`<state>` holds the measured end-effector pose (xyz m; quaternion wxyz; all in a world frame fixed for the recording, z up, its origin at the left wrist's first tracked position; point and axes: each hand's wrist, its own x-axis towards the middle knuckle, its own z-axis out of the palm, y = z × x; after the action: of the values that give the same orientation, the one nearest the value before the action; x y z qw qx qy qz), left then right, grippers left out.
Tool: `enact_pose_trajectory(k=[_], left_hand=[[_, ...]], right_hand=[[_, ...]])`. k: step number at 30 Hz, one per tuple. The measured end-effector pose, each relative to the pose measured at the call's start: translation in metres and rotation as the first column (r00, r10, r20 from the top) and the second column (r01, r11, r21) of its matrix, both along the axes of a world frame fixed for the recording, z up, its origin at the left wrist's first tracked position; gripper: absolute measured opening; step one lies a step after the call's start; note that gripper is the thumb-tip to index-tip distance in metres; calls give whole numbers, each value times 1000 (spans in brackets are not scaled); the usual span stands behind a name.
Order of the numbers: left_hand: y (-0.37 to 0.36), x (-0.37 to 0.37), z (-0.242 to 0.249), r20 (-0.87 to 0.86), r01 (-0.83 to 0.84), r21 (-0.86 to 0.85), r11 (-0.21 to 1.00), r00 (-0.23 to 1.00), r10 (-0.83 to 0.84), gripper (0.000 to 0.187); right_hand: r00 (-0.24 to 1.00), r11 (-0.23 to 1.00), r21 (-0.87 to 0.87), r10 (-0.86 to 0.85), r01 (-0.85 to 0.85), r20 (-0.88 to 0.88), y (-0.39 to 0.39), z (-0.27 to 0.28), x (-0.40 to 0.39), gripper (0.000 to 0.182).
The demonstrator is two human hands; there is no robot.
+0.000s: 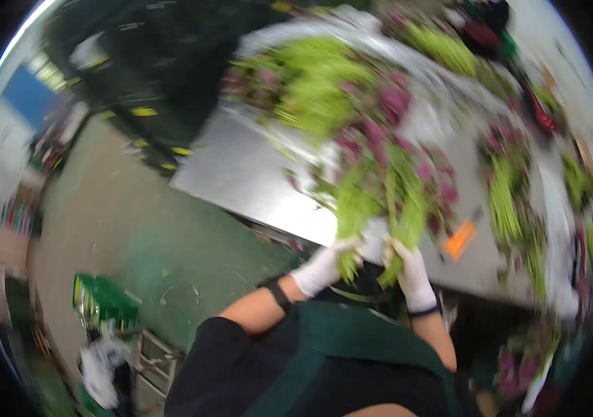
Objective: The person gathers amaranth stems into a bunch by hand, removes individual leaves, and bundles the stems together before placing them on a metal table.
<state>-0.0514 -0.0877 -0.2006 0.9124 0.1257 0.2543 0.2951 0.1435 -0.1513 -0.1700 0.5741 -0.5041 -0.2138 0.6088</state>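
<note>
My left hand (323,268), in a white glove, is closed around the stem ends of a bunch of purple-leaved greens (355,198). A second bunch of purple-leaved greens (409,205) is gripped near its stem ends by my right hand (415,276), also gloved in white. Both bunches point away from me over the metal table (275,187), their purple leaves at the far end. Beyond them lies a large pile of the same greens (317,83) on clear plastic sheeting (435,104). An orange object (459,240) with a dark end rests right of my right hand. Motion blurs the details.
More bunched greens (505,201) lie along the table's right side. A device with red lit digits (545,122) stands at the far right. Dark bins (150,76) with yellow marks are at the back left. A green crate (102,299) sits on the floor at left.
</note>
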Motion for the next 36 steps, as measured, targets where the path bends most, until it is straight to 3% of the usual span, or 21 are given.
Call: enact_pose_trajectory(k=[1,5,13,23,26,30,32,33,36], left_hand=[[2,0,-4,31,26,-48,999,999,-24,25],[3,-2,8,-79,55,132,990,996,-45,34],[4,-3,6,-52,63,80,995,997,-59,33],[3,0,12,-147,65,114,991,988,-48,33],[0,4,18,-212,73,143,987,976,-42,32],[-1,9,26,-250,137,182,974,964,-89,32],[1,17,34,-271,184,228,956,955,-119,32],[-1,21,43,-348,124,122,985,935,-75,34],[0,20,46,-446,158,179,971,893,-63,38]], right_hand=[[1000,1000,-7,21,-21,-16,-1,6,2,28],[992,997,42,64,-60,-107,-11,2,12,31],[981,992,71,118,-108,-156,-13,-8,20,32],[955,980,109,186,-164,-232,-14,-11,26,31],[961,970,160,213,-185,-178,-11,-9,28,31],[932,966,230,191,-122,-307,1,7,21,22],[943,971,195,188,-137,-274,9,4,15,20],[952,976,160,187,-151,-241,12,2,12,19],[983,981,152,137,-118,-119,16,-3,3,20]])
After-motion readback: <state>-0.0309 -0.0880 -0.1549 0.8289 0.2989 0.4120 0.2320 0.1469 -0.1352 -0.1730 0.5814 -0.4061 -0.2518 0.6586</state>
